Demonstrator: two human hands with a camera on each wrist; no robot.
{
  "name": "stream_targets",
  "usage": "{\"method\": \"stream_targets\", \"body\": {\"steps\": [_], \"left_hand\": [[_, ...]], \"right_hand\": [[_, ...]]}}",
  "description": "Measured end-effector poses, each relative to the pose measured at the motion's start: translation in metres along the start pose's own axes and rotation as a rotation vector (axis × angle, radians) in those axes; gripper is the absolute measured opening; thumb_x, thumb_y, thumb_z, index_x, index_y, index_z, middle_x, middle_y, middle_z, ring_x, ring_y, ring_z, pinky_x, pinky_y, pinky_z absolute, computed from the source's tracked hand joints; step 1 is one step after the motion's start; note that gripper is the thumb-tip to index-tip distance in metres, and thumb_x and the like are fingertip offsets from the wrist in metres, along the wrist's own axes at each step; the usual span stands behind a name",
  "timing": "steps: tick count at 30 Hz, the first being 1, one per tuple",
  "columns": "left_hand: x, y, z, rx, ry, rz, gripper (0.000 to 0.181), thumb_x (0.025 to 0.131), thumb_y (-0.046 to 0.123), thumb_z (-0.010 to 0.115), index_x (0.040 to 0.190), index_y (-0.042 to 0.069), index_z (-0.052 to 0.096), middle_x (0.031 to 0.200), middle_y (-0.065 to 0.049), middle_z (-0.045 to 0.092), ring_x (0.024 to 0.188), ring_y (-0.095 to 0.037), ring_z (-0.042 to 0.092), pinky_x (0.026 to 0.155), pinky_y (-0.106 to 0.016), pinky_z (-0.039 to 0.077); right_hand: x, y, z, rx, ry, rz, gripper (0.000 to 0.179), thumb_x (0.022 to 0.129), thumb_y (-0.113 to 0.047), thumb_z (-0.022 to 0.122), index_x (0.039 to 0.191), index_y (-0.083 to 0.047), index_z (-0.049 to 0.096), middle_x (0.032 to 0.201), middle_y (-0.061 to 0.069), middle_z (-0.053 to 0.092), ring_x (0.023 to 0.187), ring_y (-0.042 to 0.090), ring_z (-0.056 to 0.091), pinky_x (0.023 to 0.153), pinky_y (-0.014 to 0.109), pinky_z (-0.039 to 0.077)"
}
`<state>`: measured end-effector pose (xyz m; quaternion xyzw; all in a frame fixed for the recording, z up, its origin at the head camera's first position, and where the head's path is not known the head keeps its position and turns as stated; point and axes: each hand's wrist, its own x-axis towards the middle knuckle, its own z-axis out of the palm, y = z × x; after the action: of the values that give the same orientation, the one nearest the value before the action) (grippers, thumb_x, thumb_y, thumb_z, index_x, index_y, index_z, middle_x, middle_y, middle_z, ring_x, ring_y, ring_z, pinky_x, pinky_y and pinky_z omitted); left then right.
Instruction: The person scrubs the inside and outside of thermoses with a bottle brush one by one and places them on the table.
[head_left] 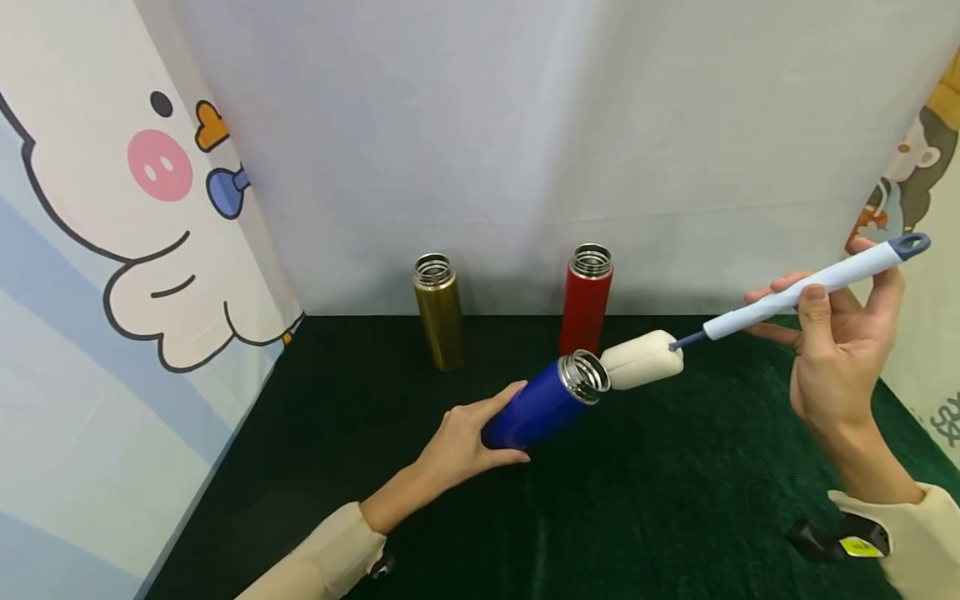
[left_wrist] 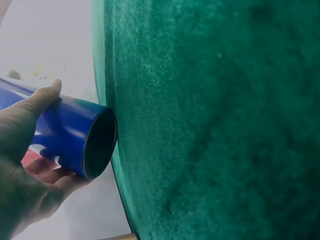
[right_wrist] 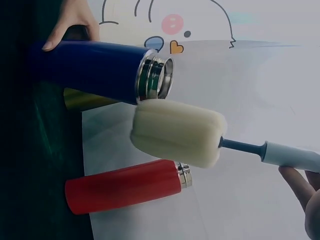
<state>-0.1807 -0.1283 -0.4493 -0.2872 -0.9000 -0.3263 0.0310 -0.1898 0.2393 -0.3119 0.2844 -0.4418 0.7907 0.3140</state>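
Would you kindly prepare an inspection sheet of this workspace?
Surface: dark green cloth.
Job's things: blue cylindrical metal-necked bottle, uncapped, tilted; cream sponge brush with light-blue handle, its head outside the bottle's mouth, contact unclear.
Clutter: gold cylindrical metal-necked bottle, red cylindrical metal-necked bottle, both uncapped, standing farther back.
Hands: left hand grips the blue bottle; right hand holds the brush.
Cables: nothing seen.
Surroundings: white hanging backdrop, cartoon-printed side panels.

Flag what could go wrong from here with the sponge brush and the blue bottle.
The sponge head looks about as wide as the bottle's steel mouth, so it may jam at the rim.
The blue bottle is tilted and gripped only near its base by the left hand; a push could twist it loose.
A slip might topple the red bottle behind.
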Motion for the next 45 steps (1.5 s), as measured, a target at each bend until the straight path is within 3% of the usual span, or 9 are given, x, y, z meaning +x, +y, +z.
{"method": "stream_targets", "body": {"steps": [7,15,25,29,33,36,45], "left_hand": [[0.000,-0.002,-0.001,0.001,0.005,-0.015,0.097,0.083,0.039,0.085,0.161,0.037,0.027,0.148,-0.009,0.059,0.129,-0.031,0.063,0.107,-0.055,0.051],[0.004,0.000,0.001,0.028,-0.005,-0.019,0.097,0.083,0.041,0.084,0.161,0.036,0.027,0.148,-0.011,0.059,0.128,-0.032,0.063,0.106,-0.054,0.051],[0.004,0.004,0.002,0.055,-0.004,0.023,0.095,0.083,0.041,0.085,0.161,0.032,0.031,0.148,-0.011,0.059,0.129,-0.031,0.063,0.106,-0.051,0.052],[0.003,0.002,0.002,0.054,-0.001,0.023,0.095,0.083,0.040,0.085,0.160,0.033,0.031,0.146,-0.011,0.061,0.128,-0.031,0.064,0.105,-0.052,0.053],[0.003,-0.001,0.001,0.037,-0.003,0.002,0.096,0.083,0.040,0.085,0.161,0.034,0.029,0.147,-0.011,0.060,0.128,-0.031,0.063,0.106,-0.054,0.052],[0.004,-0.001,-0.001,0.025,-0.010,0.001,0.096,0.083,0.041,0.084,0.161,0.035,0.029,0.148,-0.011,0.059,0.129,-0.031,0.063,0.107,-0.054,0.051],[0.009,-0.002,-0.003,0.029,-0.020,0.003,0.094,0.083,0.043,0.084,0.160,0.034,0.031,0.146,-0.012,0.061,0.127,-0.032,0.064,0.106,-0.054,0.052]], "right_hand": [[-0.006,-0.006,-0.002,0.001,-0.073,0.035,0.045,0.103,0.011,0.040,0.147,0.004,0.032,0.096,0.022,0.070,0.081,0.031,0.077,0.061,0.036,0.063],[-0.011,0.002,0.012,0.315,-0.074,0.116,0.041,0.105,0.007,0.033,0.146,0.001,0.030,0.103,0.031,0.065,0.091,0.043,0.074,0.070,0.049,0.063],[-0.008,0.016,0.032,0.348,-0.046,0.008,0.040,0.106,0.006,0.033,0.142,-0.006,0.020,0.106,0.033,0.062,0.096,0.046,0.072,0.077,0.051,0.061],[-0.006,0.019,0.028,0.261,-0.017,-0.021,0.040,0.105,0.007,0.036,0.140,-0.007,0.023,0.104,0.031,0.064,0.095,0.043,0.073,0.076,0.047,0.062],[-0.007,0.019,0.018,0.076,0.026,-0.049,0.041,0.103,0.006,0.044,0.140,-0.006,0.029,0.100,0.025,0.066,0.091,0.036,0.076,0.071,0.038,0.064],[-0.009,0.017,0.011,-0.006,0.039,-0.057,0.042,0.103,0.005,0.047,0.141,-0.004,0.030,0.098,0.023,0.068,0.087,0.032,0.076,0.070,0.035,0.063],[-0.014,0.002,-0.002,-0.032,0.051,-0.042,0.046,0.101,0.011,0.047,0.143,0.002,0.034,0.096,0.023,0.070,0.081,0.031,0.077,0.063,0.035,0.063]]}}
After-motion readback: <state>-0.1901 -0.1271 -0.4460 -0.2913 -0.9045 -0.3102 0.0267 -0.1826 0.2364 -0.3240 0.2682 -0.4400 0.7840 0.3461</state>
